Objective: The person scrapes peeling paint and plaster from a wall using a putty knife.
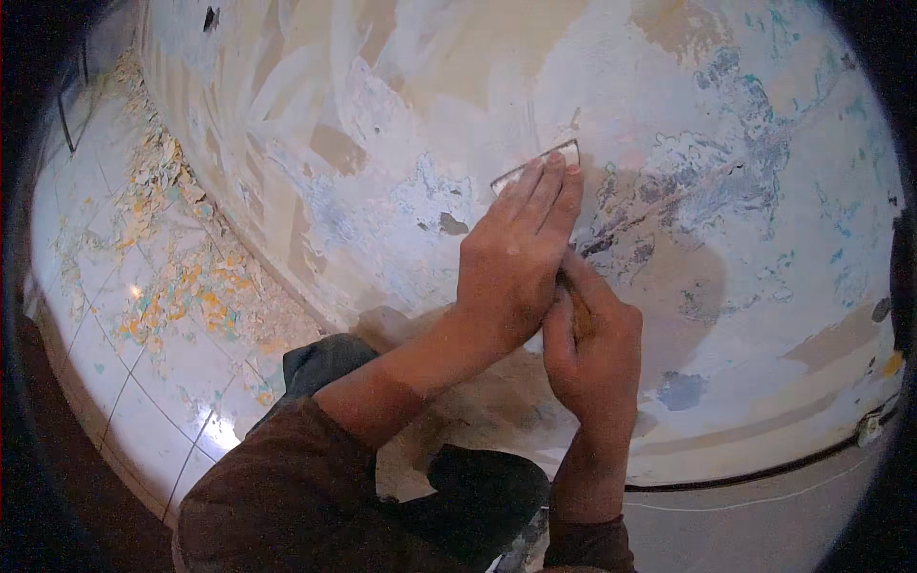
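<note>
My right hand point(597, 358) is closed around the yellowish handle of a scraper point(581, 317). The wide metal blade point(571, 152) lies against a patchy, peeling wall point(535, 76), its edge pointing up and away from me. Across the back of that blade my left hand point(511, 253) rests with its fingers stretched out side by side, pressing it down. Most of the blade is hidden under those fingers. Right of the hands, the wall shows a rough grey, bluish patch point(659, 205) with a dark crack through it.
Orange, cream and green paint flakes point(191, 296) litter the white tiled floor point(105, 382) along the wall's foot at left. A dark gap with a thin pale cable point(726, 506) runs along the wall's edge at lower right. My dark-clothed knee point(330, 361) is close to the wall.
</note>
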### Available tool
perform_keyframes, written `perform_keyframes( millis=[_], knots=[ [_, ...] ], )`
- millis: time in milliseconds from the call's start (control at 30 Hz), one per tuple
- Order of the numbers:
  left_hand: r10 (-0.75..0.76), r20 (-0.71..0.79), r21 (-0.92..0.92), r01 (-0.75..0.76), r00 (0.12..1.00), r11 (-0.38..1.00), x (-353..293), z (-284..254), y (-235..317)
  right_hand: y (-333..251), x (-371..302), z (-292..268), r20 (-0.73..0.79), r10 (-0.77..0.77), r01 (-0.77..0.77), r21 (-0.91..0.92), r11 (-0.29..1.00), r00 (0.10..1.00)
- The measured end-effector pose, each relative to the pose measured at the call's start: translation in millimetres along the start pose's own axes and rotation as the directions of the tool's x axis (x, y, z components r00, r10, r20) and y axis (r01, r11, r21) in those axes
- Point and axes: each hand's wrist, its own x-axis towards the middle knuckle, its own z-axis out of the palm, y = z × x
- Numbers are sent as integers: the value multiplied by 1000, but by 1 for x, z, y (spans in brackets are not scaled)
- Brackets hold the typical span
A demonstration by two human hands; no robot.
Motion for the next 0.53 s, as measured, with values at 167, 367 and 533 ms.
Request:
perform_keyframes(
  millis=[167, 367, 533],
  knots=[
    [20, -18, -6, -20, 1000, 1000, 2, 2, -4, 5, 2, 2, 16, 49, -49, 1, 999, 999],
    [7, 51, 34, -9, 999, 999, -2, -8, 8, -6, -4, -9, 82, 82, -79, -37, 996, 993],
    [2, 1, 43, -2, 1000, 999, 0, 3, -6, 6, 6, 0, 38, 34, -32, -56, 998, 999]
  ],
)
